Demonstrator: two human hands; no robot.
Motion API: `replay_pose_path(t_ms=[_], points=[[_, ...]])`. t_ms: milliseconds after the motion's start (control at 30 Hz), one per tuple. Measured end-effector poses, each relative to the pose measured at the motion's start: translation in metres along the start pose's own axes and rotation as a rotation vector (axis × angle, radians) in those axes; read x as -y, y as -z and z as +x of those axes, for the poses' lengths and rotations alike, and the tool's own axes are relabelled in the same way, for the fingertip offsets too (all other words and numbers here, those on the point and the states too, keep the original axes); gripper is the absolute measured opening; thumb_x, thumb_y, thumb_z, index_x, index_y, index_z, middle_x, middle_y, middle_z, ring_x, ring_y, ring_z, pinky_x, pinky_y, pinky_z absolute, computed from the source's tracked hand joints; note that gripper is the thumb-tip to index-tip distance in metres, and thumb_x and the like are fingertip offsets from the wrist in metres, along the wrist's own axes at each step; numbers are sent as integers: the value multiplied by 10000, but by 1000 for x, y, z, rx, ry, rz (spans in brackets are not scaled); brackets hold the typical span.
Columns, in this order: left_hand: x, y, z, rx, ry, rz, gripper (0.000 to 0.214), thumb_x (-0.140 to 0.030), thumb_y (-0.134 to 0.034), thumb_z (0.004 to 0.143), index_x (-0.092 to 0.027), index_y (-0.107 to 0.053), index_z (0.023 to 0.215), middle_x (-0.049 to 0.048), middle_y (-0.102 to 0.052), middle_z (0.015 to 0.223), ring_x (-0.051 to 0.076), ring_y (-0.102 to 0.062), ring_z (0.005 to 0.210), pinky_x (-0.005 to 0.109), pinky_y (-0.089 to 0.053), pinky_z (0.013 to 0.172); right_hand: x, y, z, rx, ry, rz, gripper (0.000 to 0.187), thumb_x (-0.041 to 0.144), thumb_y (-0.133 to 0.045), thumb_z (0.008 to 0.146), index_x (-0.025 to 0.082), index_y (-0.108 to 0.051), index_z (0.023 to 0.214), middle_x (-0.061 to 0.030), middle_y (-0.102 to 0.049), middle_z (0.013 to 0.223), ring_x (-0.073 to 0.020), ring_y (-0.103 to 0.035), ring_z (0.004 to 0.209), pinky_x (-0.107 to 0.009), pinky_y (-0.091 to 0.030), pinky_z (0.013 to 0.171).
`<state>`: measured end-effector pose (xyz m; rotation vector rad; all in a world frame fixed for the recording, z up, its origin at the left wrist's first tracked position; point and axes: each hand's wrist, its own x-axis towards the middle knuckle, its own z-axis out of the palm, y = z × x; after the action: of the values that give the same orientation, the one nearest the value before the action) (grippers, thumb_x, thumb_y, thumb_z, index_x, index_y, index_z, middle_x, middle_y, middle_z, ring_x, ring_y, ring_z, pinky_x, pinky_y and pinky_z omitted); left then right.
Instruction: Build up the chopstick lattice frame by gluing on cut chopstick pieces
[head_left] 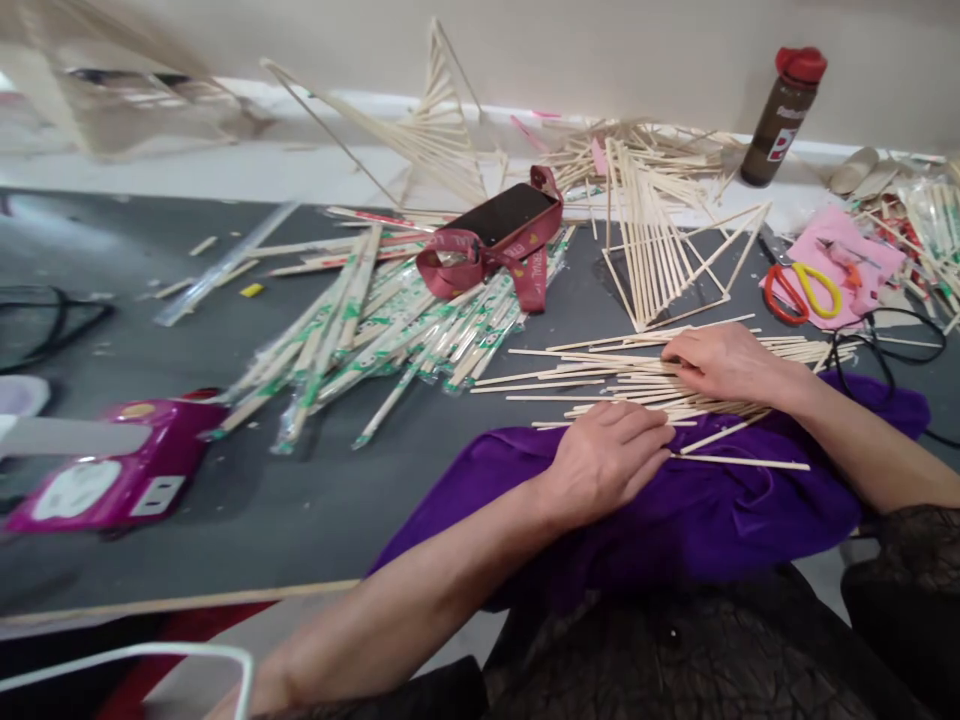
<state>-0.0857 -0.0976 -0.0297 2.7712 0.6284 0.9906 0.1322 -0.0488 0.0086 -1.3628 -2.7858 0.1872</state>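
Note:
A loose pile of bare wooden chopsticks (555, 377) lies on the grey table and partly over a purple cloth (480, 500). My left hand (615, 455) rests flat at the near edge of the pile, fingers stretched out, over the cloth and some stick ends. Farther right, my right hand (724, 360) has its fingers bent down around some chopsticks; its fingertips are partly hidden. Just beyond the pile stands a fan-shaped stick structure (651, 240). Many wrapped chopsticks (397, 330) are heaped to the left.
A phone (506, 215) with a red lanyard (531, 278) lies on the wrapped heap. Red and yellow scissors (787, 295) lie on pink paper (870, 250). A bottle (780, 125) and another stick structure (442, 130) stand behind. At left is a shiny magenta object (180, 440).

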Motion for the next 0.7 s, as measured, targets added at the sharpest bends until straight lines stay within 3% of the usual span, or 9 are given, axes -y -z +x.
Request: replay_pose_path(t_ms=[267, 400, 600, 700], points=[[-2, 5, 0, 53, 71, -40, 164, -265, -552, 902, -175, -672, 970, 27, -742, 962, 182, -671, 846, 315, -509, 734, -12, -3, -2, -123, 165, 213, 186, 169, -496, 865, 150, -680, 887, -44, -663, 804, -131, -569, 724, -236, -357, 655], [-1, 8, 0, 81, 78, -75, 173, -254, -533, 910, -175, -662, 993, 37, -737, 989, 185, -666, 882, 319, -507, 771, -6, 4, -5, -35, 227, 267, 167, 163, -518, 842, 170, -685, 848, -23, -633, 738, -120, -534, 674, -234, -338, 634], [-1, 8, -2, 71, 75, -79, 167, -239, -550, 900, -174, -655, 1013, 53, -732, 1015, 203, -668, 910, 331, -514, 768, -5, 15, -6, 141, 146, 365, 107, 172, -558, 810, 164, -648, 752, -3, -635, 725, -101, -523, 629, -221, -326, 605], [0, 7, -2, 73, 78, -82, 156, -228, -560, 895, -181, -651, 1012, 57, -733, 1013, 196, -672, 907, 326, -519, 765, -10, 18, -6, 157, 120, 441, 111, 198, -555, 830, 163, -650, 785, -9, -655, 763, -107, -560, 676, -217, -356, 639]])
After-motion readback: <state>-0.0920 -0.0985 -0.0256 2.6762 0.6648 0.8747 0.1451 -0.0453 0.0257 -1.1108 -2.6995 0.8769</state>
